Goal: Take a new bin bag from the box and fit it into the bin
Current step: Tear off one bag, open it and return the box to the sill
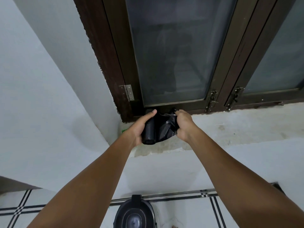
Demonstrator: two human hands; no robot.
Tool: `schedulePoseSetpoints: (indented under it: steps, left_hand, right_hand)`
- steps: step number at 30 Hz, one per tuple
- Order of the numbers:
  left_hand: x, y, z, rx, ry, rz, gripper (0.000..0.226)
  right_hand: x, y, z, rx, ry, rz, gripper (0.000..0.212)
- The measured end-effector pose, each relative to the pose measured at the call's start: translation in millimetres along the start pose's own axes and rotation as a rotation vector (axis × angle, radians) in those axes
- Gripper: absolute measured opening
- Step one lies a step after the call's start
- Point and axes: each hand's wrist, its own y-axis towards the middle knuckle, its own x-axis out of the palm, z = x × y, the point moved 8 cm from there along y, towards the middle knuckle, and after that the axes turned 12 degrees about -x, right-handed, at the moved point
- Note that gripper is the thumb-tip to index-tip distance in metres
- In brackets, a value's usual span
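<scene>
Both my arms reach up to a window sill (230,127). My left hand (139,127) is wrapped around a black roll of bin bags (149,132), held upright over the sill. My right hand (184,124) pinches a crumpled black bag (166,129) that hangs off the roll's right side. The bag's loose end lies between both hands, still joined to the roll. A black oval bin (134,214) stands on the floor below, between my forearms, with nothing lining it. No box shows.
A dark-framed window (172,55) with frosted glass rises behind the sill, with latches (212,101) at its base. White walls meet in a corner (115,122) to the left. The floor (197,211) is white tile with black stripes.
</scene>
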Motion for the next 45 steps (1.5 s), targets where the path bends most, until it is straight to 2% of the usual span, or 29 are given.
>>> schedulePoseSetpoints:
  steps: [2, 4, 6, 8, 12, 16, 19, 25, 27, 29, 31, 33, 36, 38, 41, 45]
  left_hand:
    - [-3, 4, -1, -0.004, 0.038, 0.014, 0.054]
    - [-5, 5, -1, -0.002, 0.036, 0.021, 0.047]
    - [-7, 4, 1, -0.001, -0.017, 0.027, 0.043]
    - [-13, 2, 4, 0.013, -0.072, 0.053, 0.043]
    - [-20, 1, 12, 0.024, -0.123, 0.081, 0.044]
    - [-8, -3, 18, 0.045, -0.081, -0.015, 0.055]
    - [-9, -1, 22, 0.086, -0.041, -0.012, 0.052]
    - [-17, -3, 19, 0.069, -0.015, 0.121, 0.045]
    - [-17, 0, 21, 0.1, -0.039, 0.129, 0.057]
    - [-15, -1, 23, 0.106, -0.04, 0.138, 0.067]
    - [-12, -3, 23, 0.106, -0.038, 0.131, 0.069]
    - [-10, -2, 29, 0.166, -0.03, 0.108, 0.063]
    - [-12, -1, 35, 0.255, 0.027, 0.089, 0.055]
    - [-16, 0, 35, 0.251, 0.06, 0.111, 0.057]
    - [-16, 1, 34, 0.241, 0.063, 0.113, 0.05]
    - [-16, -5, 26, 0.081, -0.01, 0.126, 0.041]
  right_hand:
    - [2, -5, 2, 0.07, -0.041, -0.072, 0.043]
    - [8, -3, 4, 0.053, -0.152, -0.23, 0.065]
    - [15, -7, 3, -0.035, -0.341, -0.393, 0.058]
    - [15, -4, 7, -0.069, -0.455, -0.442, 0.039]
    - [6, 2, 4, -0.081, -0.46, -0.348, 0.028]
    - [10, -4, -2, -0.044, -0.212, -0.266, 0.01]
    - [8, -3, -9, -0.083, -0.065, -0.173, 0.015]
    - [2, -1, -12, -0.08, -0.076, -0.061, 0.024]
    - [3, -2, -10, -0.057, -0.075, -0.042, 0.026]
    - [5, -2, -6, -0.018, -0.068, -0.039, 0.023]
    - [13, -5, -3, 0.03, -0.057, -0.112, 0.017]
    - [22, -7, -3, 0.045, -0.104, -0.266, 0.042]
    - [26, -9, -6, -0.021, -0.219, -0.416, 0.051]
    - [22, -6, -7, -0.041, -0.241, -0.408, 0.048]
    - [18, -2, -11, -0.082, -0.27, -0.369, 0.028]
    - [13, 3, -13, -0.085, -0.201, -0.249, 0.034]
